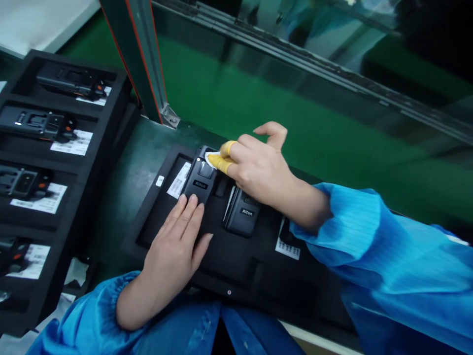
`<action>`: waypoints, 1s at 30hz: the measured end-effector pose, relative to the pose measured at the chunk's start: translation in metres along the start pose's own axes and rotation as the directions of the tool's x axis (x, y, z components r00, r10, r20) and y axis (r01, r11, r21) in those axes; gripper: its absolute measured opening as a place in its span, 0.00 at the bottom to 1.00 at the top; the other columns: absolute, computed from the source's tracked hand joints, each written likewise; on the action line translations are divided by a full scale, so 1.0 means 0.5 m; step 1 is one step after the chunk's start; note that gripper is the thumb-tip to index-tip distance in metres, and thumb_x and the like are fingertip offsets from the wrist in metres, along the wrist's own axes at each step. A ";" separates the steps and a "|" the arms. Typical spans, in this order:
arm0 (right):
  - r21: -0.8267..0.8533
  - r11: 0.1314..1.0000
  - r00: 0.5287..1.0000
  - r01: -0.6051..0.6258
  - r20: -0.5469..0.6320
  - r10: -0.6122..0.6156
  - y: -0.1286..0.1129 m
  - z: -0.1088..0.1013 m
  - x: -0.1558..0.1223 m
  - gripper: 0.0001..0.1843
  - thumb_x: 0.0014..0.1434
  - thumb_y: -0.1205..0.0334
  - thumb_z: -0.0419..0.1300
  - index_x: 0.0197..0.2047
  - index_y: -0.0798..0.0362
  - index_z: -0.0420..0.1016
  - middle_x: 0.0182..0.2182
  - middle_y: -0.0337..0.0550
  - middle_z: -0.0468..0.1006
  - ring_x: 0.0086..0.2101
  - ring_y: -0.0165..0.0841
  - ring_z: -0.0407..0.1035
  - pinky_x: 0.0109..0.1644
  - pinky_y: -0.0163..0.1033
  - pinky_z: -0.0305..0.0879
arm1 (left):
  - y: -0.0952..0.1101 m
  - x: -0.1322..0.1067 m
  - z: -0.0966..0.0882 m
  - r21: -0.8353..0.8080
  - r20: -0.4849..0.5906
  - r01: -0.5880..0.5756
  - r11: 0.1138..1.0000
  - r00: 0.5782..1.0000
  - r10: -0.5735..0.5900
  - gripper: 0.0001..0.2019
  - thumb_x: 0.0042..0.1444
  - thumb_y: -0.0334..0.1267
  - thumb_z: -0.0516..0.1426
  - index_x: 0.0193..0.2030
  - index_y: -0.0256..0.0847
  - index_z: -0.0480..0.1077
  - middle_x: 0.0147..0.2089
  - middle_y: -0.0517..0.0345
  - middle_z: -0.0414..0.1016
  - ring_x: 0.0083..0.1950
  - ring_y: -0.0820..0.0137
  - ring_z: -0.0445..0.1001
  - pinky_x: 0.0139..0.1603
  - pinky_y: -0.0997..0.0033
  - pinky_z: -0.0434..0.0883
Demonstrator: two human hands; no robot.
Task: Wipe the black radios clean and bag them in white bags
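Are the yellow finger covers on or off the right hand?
On: yellow finger covers wrap two fingers of the right hand, which hold a white cloth against the black device.

The single view looks forward and down from the wearer's head, close above the left hand (172, 254), right hand (256, 167) and tray (221, 259). It takes in the lap (181, 328) below and a rail (295, 59) beyond.

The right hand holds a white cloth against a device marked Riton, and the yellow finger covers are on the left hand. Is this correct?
Not quite: the head view shows the yellow finger covers on the right hand, which holds the white cloth against the device. The left hand is bare.
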State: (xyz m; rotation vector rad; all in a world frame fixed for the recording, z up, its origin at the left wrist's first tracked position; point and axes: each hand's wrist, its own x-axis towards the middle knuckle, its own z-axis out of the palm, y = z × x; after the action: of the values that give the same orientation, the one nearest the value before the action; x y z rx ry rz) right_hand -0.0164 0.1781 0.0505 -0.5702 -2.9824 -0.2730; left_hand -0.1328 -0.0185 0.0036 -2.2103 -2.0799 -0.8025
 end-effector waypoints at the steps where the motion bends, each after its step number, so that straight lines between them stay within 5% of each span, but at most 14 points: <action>1: -0.018 1.000 1.000 -0.019 -0.004 0.019 0.010 0.001 -0.011 0.27 0.71 0.64 0.37 0.33 0.49 0.75 0.36 0.36 0.77 0.36 0.29 0.61 0.54 0.50 0.50 | 0.001 0.000 0.000 0.001 -0.002 0.002 1.000 1.000 -0.002 0.21 0.63 0.36 0.55 0.61 0.29 0.63 0.61 0.35 0.71 0.65 0.50 0.67 0.58 0.51 0.74; 8: 0.056 0.955 0.956 -0.292 -0.011 0.293 0.030 -0.001 -0.028 0.24 0.70 0.61 0.39 0.33 0.51 0.75 0.34 0.43 0.76 0.34 0.32 0.62 0.50 0.52 0.51 | 0.003 0.000 -0.001 -0.015 -0.017 0.001 1.000 1.000 -0.002 0.20 0.63 0.35 0.55 0.60 0.28 0.64 0.60 0.34 0.71 0.65 0.50 0.67 0.58 0.52 0.74; 15: 0.068 0.986 0.988 -0.150 0.032 0.148 -0.040 -0.008 0.041 0.25 0.68 0.70 0.40 0.32 0.51 0.77 0.36 0.40 0.74 0.39 0.31 0.64 0.54 0.51 0.50 | -0.003 -0.004 0.002 -0.011 -0.012 0.003 1.000 1.000 -0.004 0.20 0.63 0.36 0.55 0.60 0.29 0.64 0.60 0.34 0.71 0.65 0.50 0.67 0.58 0.52 0.75; 22: -0.020 0.994 0.992 -0.107 -0.066 0.105 -0.014 0.015 -0.014 0.22 0.65 0.73 0.44 0.26 0.54 0.74 0.31 0.38 0.73 0.34 0.28 0.61 0.52 0.50 0.46 | -0.004 -0.002 0.001 -0.010 0.011 0.000 1.000 1.000 0.000 0.21 0.63 0.37 0.55 0.61 0.28 0.64 0.61 0.34 0.71 0.65 0.50 0.67 0.58 0.51 0.75; 30: 0.040 0.942 0.932 -0.335 -0.135 0.337 0.007 0.016 -0.063 0.26 0.68 0.64 0.39 0.28 0.53 0.75 0.32 0.45 0.75 0.33 0.33 0.61 0.49 0.53 0.47 | -0.003 -0.001 0.000 -0.003 -0.020 -0.015 1.000 1.000 0.015 0.19 0.63 0.36 0.55 0.58 0.26 0.65 0.59 0.34 0.72 0.64 0.49 0.68 0.57 0.53 0.75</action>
State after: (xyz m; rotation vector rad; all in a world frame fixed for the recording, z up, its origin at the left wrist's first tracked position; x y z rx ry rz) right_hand 0.0137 0.1716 0.0395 -0.9986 -2.6888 -0.2471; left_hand -0.1343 -0.0188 0.0026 -2.2073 -2.0516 -0.8234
